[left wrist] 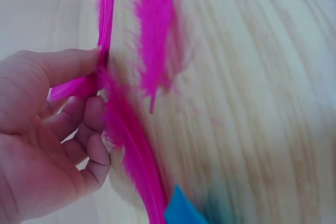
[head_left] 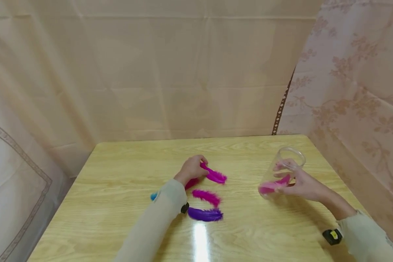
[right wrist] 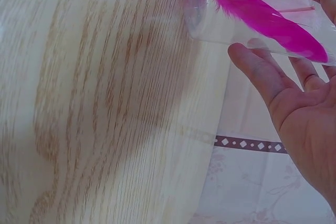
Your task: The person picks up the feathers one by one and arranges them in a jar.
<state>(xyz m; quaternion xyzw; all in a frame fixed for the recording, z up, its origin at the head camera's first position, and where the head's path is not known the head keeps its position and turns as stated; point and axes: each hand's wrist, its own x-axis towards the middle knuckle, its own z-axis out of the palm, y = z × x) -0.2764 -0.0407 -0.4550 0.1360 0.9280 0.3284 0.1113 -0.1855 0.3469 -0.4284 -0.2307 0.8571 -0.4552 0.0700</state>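
My left hand (head_left: 192,169) pinches a magenta feather (head_left: 216,176) between thumb and fingertips, low over the table. In the left wrist view, a second magenta feather (left wrist: 137,156) lies against the curled fingers, partly under the hand in the head view. Another magenta feather (head_left: 207,197) and a purple feather (head_left: 205,214) lie nearer me. Only the tip of a blue feather (head_left: 154,196) shows beside the left sleeve. To the right, my right hand (head_left: 302,185) grips a clear cup (head_left: 271,171), which leans to the right. Inside it rests a pink feather (right wrist: 268,17).
The light wood table (head_left: 118,171) has rounded far corners. A beige cloth (head_left: 183,72) hangs behind it, and a floral cloth (head_left: 363,91) hangs along the right. Black wrist devices sit at both sleeves, one of them a black device (head_left: 332,236) near the right cuff.
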